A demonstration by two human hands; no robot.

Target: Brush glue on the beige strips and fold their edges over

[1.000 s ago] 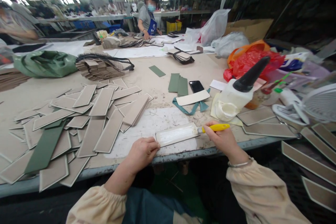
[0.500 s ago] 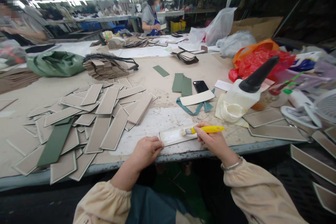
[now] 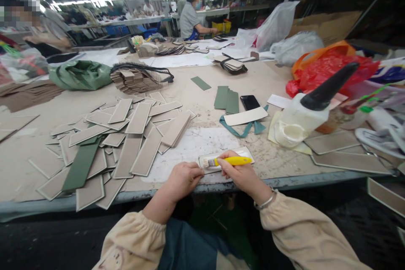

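Observation:
My right hand (image 3: 241, 174) is closed round the yellow handle of a paintbrush (image 3: 234, 160). Its bristles rest on the left part of a pale rectangular panel (image 3: 247, 152) that lies flat near the table's front edge. A wet, whitish film shows on that panel. My left hand (image 3: 185, 179) pinches the panel's near left corner, with fingers bent and pressed together. Part of the panel is hidden behind my right hand and the brush. Beneath it is a white, worn patch (image 3: 210, 137) of table covering.
To the left spreads a heap of beige panels (image 3: 134, 154) with a dark green strip (image 3: 81, 162). A white bottle (image 3: 300, 114) with a black nozzle stands right, near a phone (image 3: 249, 102) and a teal ribbon (image 3: 240, 131). Co-workers (image 3: 191, 17) are at the back.
The brush in my right hand has moved left along the panel, close to my left fingers. My left hand keeps its hold. The whole view has shifted slightly.

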